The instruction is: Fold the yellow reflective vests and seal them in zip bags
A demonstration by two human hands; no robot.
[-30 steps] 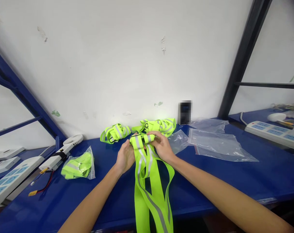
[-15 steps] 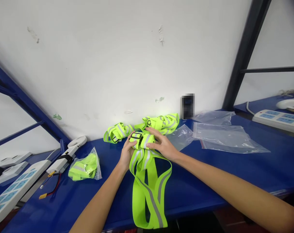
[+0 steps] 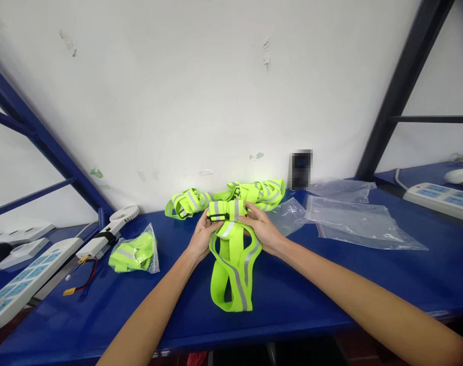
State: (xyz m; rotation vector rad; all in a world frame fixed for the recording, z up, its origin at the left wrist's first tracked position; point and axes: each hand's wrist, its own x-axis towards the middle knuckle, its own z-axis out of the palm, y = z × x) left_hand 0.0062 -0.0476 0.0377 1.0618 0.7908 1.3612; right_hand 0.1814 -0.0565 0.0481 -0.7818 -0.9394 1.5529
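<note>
Both my hands grip a neon-green reflective strap vest (image 3: 231,254) at its rolled-up top end. My left hand (image 3: 201,237) pinches the left side of the roll. On the right side, my right hand (image 3: 261,229) has its fingers curled over the roll. The vest's loose loops lie on the blue table (image 3: 330,284) toward me, and their ends now rest on the surface. Two more folded green vests (image 3: 185,202) (image 3: 260,191) lie just behind my hands by the wall.
A bagged green vest (image 3: 134,252) lies at the left. Beside it are a small white fan (image 3: 120,216), a white device with red wires (image 3: 90,249) and a power strip (image 3: 21,279). Empty clear bags (image 3: 353,221) lie at the right. Another power strip (image 3: 441,198) is far right.
The vest has been rolled up further from the top, so its hanging loops are shorter and pulled up onto the table. Both hands stayed on the roll.
</note>
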